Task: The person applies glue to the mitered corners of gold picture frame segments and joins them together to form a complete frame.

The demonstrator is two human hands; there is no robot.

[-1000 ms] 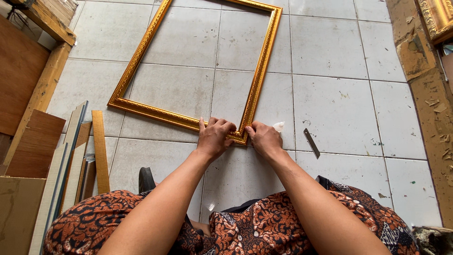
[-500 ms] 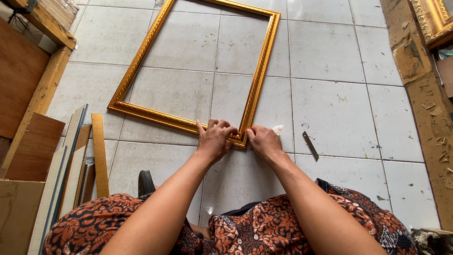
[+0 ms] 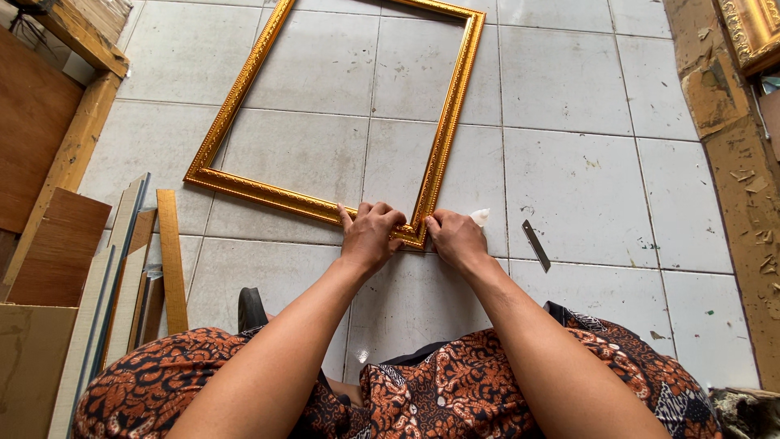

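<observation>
On the tiled floor [image 3: 569, 171] lies a gold frame [image 3: 236, 185], flat, its long sides running away from the person and slanting a little to the right. Its near right corner sits just in front of the person's knees, and both hands meet there. The left hand [image 3: 372, 236] rests on the bottom rail just left of the corner, fingers curled over the moulding and thumb stretched out along the rail to the left; it presses on the frame rather than lifting it. The right hand [image 3: 457, 237] is clenched against the outer side of the same corner, knuckles up, touching the frame's edge. A small white scrap [image 3: 480, 216] shows at the far side of that hand; whether the fingers pinch it cannot be told. The two hands are nearly touching across the corner.

Just right of the right hand, apart from it, a thin grey blade [image 3: 535, 245] lies on a tile. At the left edge wooden boards and strips [image 3: 122, 268] lean or lie stacked, one gold strip [image 3: 171, 260] among them. Along the right edge runs a worn wooden plank [image 3: 735, 171], with another carved gold frame [image 3: 751, 28] in the top corner. Patterned orange and black cloth [image 3: 455, 398] covers the person's lap.
</observation>
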